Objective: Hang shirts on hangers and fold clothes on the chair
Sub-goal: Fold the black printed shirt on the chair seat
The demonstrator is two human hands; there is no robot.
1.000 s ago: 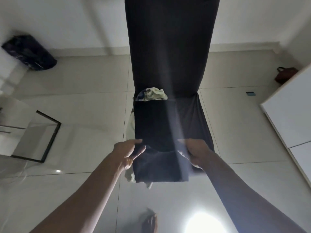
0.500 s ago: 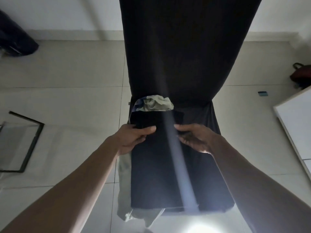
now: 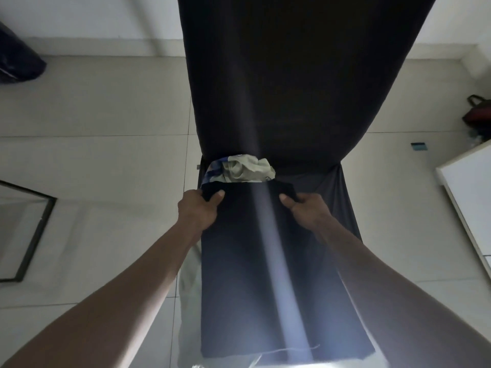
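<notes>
Dark garment [image 3: 265, 274] lies flat down the chair [image 3: 342, 197] seat at centre frame, far corners pinched by the left hand [image 3: 198, 208] and right hand [image 3: 305, 208]. Folding step, I'd say; next, carry that edge evenly toward the near hem. Crumpled pale clothes [image 3: 243, 170] wait behind.

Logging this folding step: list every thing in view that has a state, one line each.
Dark garment: spread flat along the chair seat, far corners gripped.
Left hand: pinching the far left corner.
Right hand: pinching the far right corner.
Crumpled pale cloth: bunched against the chair back.
Chair: draped in dark cover.
Light cloth: hanging off the seat's left edge.
</notes>
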